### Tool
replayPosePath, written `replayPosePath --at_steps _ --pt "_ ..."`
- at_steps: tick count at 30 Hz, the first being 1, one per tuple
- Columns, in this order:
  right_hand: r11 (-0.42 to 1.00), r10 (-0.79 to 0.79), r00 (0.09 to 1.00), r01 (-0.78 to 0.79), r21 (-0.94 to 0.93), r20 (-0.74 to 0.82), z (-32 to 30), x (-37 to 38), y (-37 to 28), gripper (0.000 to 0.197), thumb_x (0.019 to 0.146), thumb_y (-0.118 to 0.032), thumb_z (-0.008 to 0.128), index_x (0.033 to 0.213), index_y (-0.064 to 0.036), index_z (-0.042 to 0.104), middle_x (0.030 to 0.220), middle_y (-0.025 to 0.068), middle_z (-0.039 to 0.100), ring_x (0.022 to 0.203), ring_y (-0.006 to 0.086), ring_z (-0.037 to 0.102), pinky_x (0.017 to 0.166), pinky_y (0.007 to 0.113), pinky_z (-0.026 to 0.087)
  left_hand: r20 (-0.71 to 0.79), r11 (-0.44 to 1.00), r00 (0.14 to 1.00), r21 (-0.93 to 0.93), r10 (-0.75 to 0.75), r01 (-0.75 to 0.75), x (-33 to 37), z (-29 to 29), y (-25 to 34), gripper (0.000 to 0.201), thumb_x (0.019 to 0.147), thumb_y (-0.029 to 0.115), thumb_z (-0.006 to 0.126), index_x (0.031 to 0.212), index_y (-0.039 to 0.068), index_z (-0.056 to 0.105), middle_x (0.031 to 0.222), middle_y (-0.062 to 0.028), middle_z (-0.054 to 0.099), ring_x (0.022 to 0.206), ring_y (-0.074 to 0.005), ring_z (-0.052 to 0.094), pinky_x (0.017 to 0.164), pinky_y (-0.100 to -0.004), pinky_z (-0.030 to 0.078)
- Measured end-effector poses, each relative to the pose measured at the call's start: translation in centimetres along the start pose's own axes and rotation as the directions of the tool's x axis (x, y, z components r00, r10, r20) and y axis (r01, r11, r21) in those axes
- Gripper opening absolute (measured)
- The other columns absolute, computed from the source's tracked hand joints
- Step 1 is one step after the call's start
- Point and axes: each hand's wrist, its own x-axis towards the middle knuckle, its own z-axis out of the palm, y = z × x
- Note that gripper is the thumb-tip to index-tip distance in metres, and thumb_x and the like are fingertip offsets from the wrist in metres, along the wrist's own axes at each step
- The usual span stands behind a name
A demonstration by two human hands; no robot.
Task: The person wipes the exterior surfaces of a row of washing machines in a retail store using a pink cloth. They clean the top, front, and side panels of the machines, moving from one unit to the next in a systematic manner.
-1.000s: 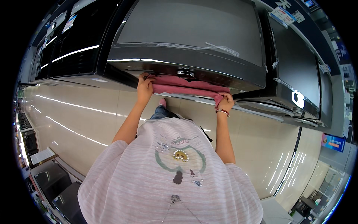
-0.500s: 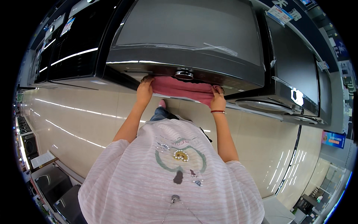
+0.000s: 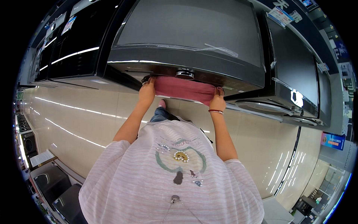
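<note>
A pink cloth (image 3: 182, 89) is stretched between my two hands, just below the front control panel of a dark grey washing machine (image 3: 190, 30). Its left end is pinched in my left hand (image 3: 147, 91), the fingers closed on it. At the other end, my right hand (image 3: 217, 100) grips the cloth's edge, a red bracelet on that wrist. The machine's round silver knob (image 3: 185, 75) juts out above the cloth's middle. The cloth hides part of the machine's front; whether it touches that front I cannot tell.
A glossy black appliance (image 3: 80, 44) stands to the left. On the right is another dark washing machine (image 3: 294, 63) with a round door (image 3: 263, 107). Pale shiny floor tiles (image 3: 93, 123) lie below, and grey appliances (image 3: 56, 183) stand behind at lower left.
Both hands have shifted slightly: the left a little to the right, the right a little left and nearer my body. The cloth looks smoother, with fewer folds along its top.
</note>
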Motion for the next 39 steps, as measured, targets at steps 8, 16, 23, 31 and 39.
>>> replayPosePath --at_steps 8,16,23,31,39 --pt "0.98 -0.066 0.99 0.088 0.176 -0.128 0.9 0.8 0.8 0.028 0.076 -0.01 0.056 0.103 -0.0084 0.061 0.114 0.0126 0.052 0.087 0.029 0.06 0.07 0.037 0.051 0.051 0.997 0.998 0.066 -0.042 0.038 0.1 1.2 1.2 0.044 0.076 0.003 0.045 0.12 -0.001 0.041 0.115 -0.022 0.05 0.087 -0.0371 0.058 0.073 -0.04 0.049" --pt "0.942 -0.199 0.962 0.24 0.235 -0.185 0.8 1.1 2.9 0.022 0.078 -0.012 0.056 0.097 -0.0064 0.063 0.103 0.0137 0.058 0.089 0.0302 0.059 0.073 0.037 0.049 0.038 0.999 0.999 0.011 0.037 -0.037 0.7 0.5 0.7 0.039 0.076 0.012 0.051 0.113 -0.003 0.048 0.108 -0.0224 0.054 0.085 -0.0349 0.058 0.073 -0.0398 0.049" --pt "0.932 -0.067 0.972 0.141 0.333 -0.224 0.5 1.1 2.5 0.018 0.08 -0.018 0.054 0.093 -0.0077 0.063 0.102 0.0137 0.057 0.084 0.0314 0.059 0.07 0.039 0.049 -0.035 0.981 0.994 -0.161 0.105 -0.11 0.2 -0.6 -0.2 0.03 0.08 0.016 0.052 0.105 0.001 0.057 0.09 -0.0209 0.059 0.08 -0.0358 0.057 0.072 -0.0409 0.046" --pt "0.933 -0.015 0.973 0.096 0.346 -0.228 -0.5 1.3 1.2 0.018 0.079 -0.018 0.055 0.091 -0.0082 0.063 0.097 0.015 0.059 0.083 0.0334 0.058 0.071 0.04 0.048 -0.021 0.993 1.0 -0.113 0.017 -0.019 0.5 -1.3 0.4 0.022 0.08 0.016 0.05 0.094 0.001 0.06 0.082 -0.0212 0.06 0.074 -0.0359 0.058 0.067 -0.0413 0.047" --pt "0.929 -0.048 0.969 0.132 0.346 -0.242 -1.0 1.5 -0.9 0.015 0.076 -0.018 0.058 0.088 -0.0107 0.064 0.094 0.014 0.061 0.08 0.031 0.059 0.068 0.04 0.048 -0.059 0.967 0.969 -0.107 -0.239 0.231 1.5 0.2 -0.7 0.019 0.078 0.019 0.051 0.079 0.003 0.062 0.071 -0.0226 0.058 0.067 -0.0396 0.057 0.062 -0.0446 0.047"
